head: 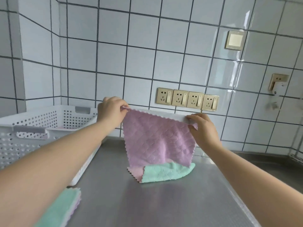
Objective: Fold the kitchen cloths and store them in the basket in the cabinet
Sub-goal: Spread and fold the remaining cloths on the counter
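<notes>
A purple quilted cloth (pixel 155 140) hangs spread out above the steel counter (pixel 147 202). My left hand (pixel 111 110) pinches its upper left corner and my right hand (pixel 203 128) pinches its upper right corner. Its lower edge brushes a green cloth (pixel 165 173) lying crumpled on the counter, with a pink cloth (pixel 135 173) partly under that one. A white perforated basket (pixel 41 126) stands on the counter at the left, beside my left forearm. Folded green and purple cloths (pixel 62 208) lie stacked at the near left edge.
A tiled wall rises behind the counter, with a row of gold power sockets (pixel 186 99) just behind the held cloth. Another socket with a white plug (pixel 277 84) sits at the far right.
</notes>
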A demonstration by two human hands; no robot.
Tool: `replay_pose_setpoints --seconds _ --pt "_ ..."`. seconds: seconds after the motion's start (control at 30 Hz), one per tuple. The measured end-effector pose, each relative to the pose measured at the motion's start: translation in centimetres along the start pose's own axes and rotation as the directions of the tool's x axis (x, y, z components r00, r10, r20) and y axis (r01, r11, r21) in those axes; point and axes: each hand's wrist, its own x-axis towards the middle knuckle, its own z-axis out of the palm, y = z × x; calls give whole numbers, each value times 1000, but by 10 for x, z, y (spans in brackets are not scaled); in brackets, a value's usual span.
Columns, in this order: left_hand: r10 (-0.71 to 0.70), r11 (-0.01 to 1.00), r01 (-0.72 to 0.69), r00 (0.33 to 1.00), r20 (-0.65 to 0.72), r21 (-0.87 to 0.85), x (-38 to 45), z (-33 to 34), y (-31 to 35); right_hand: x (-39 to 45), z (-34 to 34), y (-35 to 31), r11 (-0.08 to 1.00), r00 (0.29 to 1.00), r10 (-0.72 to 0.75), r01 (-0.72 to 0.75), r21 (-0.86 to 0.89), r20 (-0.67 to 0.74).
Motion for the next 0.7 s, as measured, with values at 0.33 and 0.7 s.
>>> replay_pose_setpoints --seconds 0.33,0.7 --pt "174 940 -18 884 433 -341 -162 -89 -7 -152 -37 -4 997 993 44 -50 50 110" --pt "165 929 141 670 724 -342 -284 -104 -8 -278 -53 15 970 922 113 -184 162 370"
